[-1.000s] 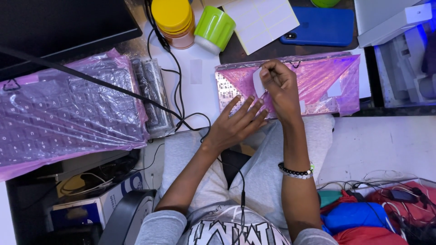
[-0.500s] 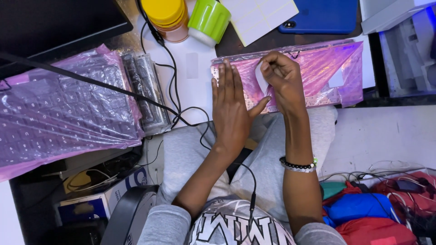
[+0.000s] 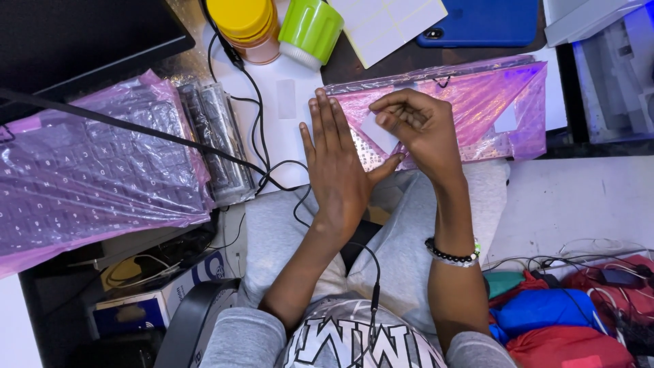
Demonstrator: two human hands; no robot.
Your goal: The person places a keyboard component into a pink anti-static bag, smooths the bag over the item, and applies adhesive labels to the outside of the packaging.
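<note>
Crosswise, pink-bagged keyboard [image 3: 477, 109] lies left-right; both hands on it.

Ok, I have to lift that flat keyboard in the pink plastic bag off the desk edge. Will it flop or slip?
The flat keyboard in the pink plastic bag lies straight though it overhangs the desk, so it probably stays stiff and feels light. Its glossy, wrinkled film looks slippery and may slide over the keyboard. The left hand presses flat on it, and the right hand pinches the film.
</note>
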